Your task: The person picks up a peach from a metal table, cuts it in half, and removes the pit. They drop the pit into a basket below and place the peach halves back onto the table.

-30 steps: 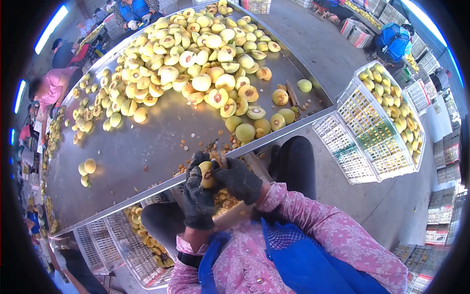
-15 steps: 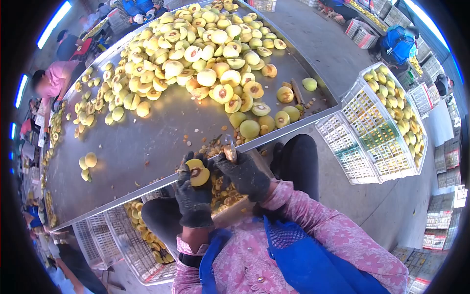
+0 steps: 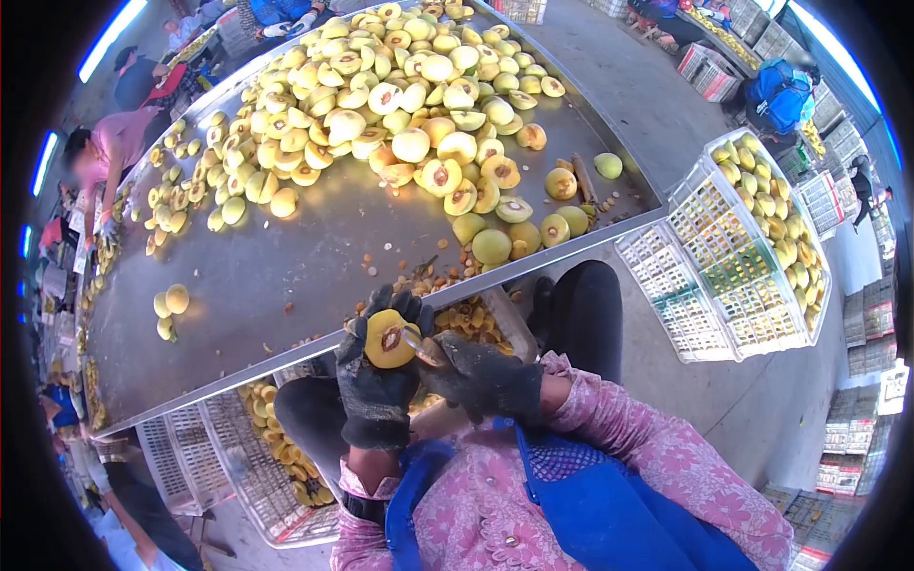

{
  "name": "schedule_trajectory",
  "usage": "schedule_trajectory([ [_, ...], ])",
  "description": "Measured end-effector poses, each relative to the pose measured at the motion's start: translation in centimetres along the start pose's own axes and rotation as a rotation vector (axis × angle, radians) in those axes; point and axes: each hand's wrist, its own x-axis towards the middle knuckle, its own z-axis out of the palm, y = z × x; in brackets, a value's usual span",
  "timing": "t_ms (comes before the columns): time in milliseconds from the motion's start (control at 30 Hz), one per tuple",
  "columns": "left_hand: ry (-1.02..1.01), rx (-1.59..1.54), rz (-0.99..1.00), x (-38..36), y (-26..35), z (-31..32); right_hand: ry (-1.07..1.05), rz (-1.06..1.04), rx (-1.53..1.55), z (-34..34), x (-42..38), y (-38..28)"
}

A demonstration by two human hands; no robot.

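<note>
Peach half [image 3: 386, 339] x1 in L hand [image 3: 373, 385], R hand [image 3: 481, 378] w/ 1 pitting tool [image 3: 419, 344]

Two gloved hands [image 3: 381, 381], one halved peach [image 3: 386, 338]

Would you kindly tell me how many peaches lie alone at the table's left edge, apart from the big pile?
3: a larger peach, one just left of it, and a smaller one below. More may be hidden past the rim.

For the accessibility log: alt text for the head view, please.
Two dark-gloved hands work at a metal table's edge: the left hand holds a halved peach, the right hand sets a small pitting tool against it. A pile of halved peaches covers the table.
</note>
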Motion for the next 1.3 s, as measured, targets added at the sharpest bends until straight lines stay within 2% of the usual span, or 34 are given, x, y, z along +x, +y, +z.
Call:
schedule_trajectory([
  [33, -0.074, 0.193, 0.065, -0.2, -0.2, 0.2, 0.040, -0.142, -0.100, 0.3, 0.2, 0.2],
  [167, -0.051, 0.163, 0.065, -0.4, -0.3, 0.8, 0.078, -0.075, -0.092, 0.3, 0.5, -0.3],
  [233, 0.008, -0.104, -0.051, -0.3, -0.3, 0.6, 0.082, -0.075, -0.109, 0.6, 0.4, 0.0],
  [333, 0.046, -0.045, 0.001, -0.3, -0.8, 0.2, 0.087, 0.104, 0.035, 1.6, 0.3, 1.2],
  [433, 0.039, 0.097, 0.071, 0.1, -1.3, -0.6, 0.084, 0.082, -0.036, 1.2, 0.5, 0.5],
  [467, 0.040, 0.097, 0.069, 0.1, -1.4, -0.6, -0.138, 0.201, -0.118, 0.2, 0.9, -0.7],
  [533, 0.023, 0.129, 0.113, 0.0, -1.6, -0.4, -0.359, 0.321, -0.197, 0.3, 1.1, -0.7],
  [567, 0.024, 0.130, 0.112, 0.0, -1.8, -0.4, -0.248, 0.340, 0.246, 1.2, 1.3, 0.1],
  [633, 0.052, 0.158, 0.107, 0.0, -2.0, -0.5, -0.125, 0.347, 0.689, 1.5, 1.3, 0.0],
  [700, 0.067, 0.202, 0.135, 0.0, -2.6, -0.2, 0.036, 0.706, 1.432, 0.1, 2.3, -3.6],
  [733, 0.084, 0.249, 0.176, 0.2, -2.6, -0.1, 0.008, 0.697, 1.437, -0.1, 2.3, -3.6],
  [767, 0.144, 0.161, 0.180, 0.5, -3.0, -0.3, -0.070, 0.558, 1.085, -0.3, 2.0, -3.5],
  [800, 0.151, 0.173, 0.225, 0.4, -2.8, -0.4, -0.131, 0.465, 0.915, -0.5, 2.3, -3.5],
  [900, 0.102, 0.093, 0.088, 0.0, -2.3, -1.3, -0.256, 0.282, 0.291, -1.4, 3.3, -4.1],
  [933, 0.100, 0.028, 0.035, 0.0, -2.2, -1.8, -0.275, 0.259, 0.295, -1.3, 3.2, -3.3],
  [967, 0.095, -0.038, -0.020, 0.2, -2.1, -1.9, -0.293, -0.019, 0.035, -0.8, 3.0, -1.7],
  [1000, 0.099, -0.034, 0.008, 0.3, -2.0, -1.6, -0.297, -0.298, -0.220, -0.4, 2.8, -0.3],
  [1033, 0.181, 0.039, -0.025, 0.3, -2.0, -1.3, -0.457, 0.213, 0.177, -0.2, 2.9, 0.5],
  [1067, 0.262, 0.110, -0.062, 0.3, -1.7, -1.2, -0.471, 0.195, 0.179, -0.2, 2.6, 0.5],
  [1100, 0.224, 0.118, -0.095, 0.2, -1.7, -2.0, -0.405, 0.065, 0.141, -0.2, 2.1, 0.5],
  [1133, 0.226, 0.119, -0.078, 0.0, -1.7, -2.9, -0.451, 0.100, 0.082, -0.5, 2.1, 0.6],
  [1200, 0.081, 0.292, -0.009, -0.2, -1.7, -4.4, -0.503, 0.119, 0.018, -0.7, 2.1, 1.1],
  [1267, 0.031, 0.248, -0.007, -0.5, -1.9, -5.7, -0.497, 0.101, 0.104, -0.1, 1.6, 2.0],
  [1300, -0.008, 0.440, 0.080, -0.4, -2.0, -6.4, -0.493, 0.092, 0.129, 0.1, 1.6, 2.2],
])
